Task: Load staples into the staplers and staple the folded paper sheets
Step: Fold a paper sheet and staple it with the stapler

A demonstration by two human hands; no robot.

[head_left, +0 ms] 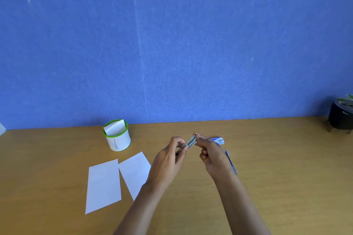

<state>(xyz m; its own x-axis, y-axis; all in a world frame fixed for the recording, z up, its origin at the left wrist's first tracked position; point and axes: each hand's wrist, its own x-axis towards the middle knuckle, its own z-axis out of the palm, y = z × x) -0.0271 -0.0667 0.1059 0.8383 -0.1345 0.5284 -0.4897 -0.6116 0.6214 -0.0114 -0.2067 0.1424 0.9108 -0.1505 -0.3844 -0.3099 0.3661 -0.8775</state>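
Note:
A small metal stapler is held above the wooden table between both hands. My left hand grips its lower end from the left. My right hand pinches its upper end with fingertips from the right. Whether a staple strip is between the fingers cannot be told. Two folded white paper sheets lie flat to the left: one nearer the left, the other partly behind my left forearm. A small blue staple box lies just beyond my right hand.
A white cup with a green rim holding folded paper stands at the back left. A blue object, perhaps a second stapler, lies right of my right hand. A black plant pot sits at the far right. A blue wall panel backs the table.

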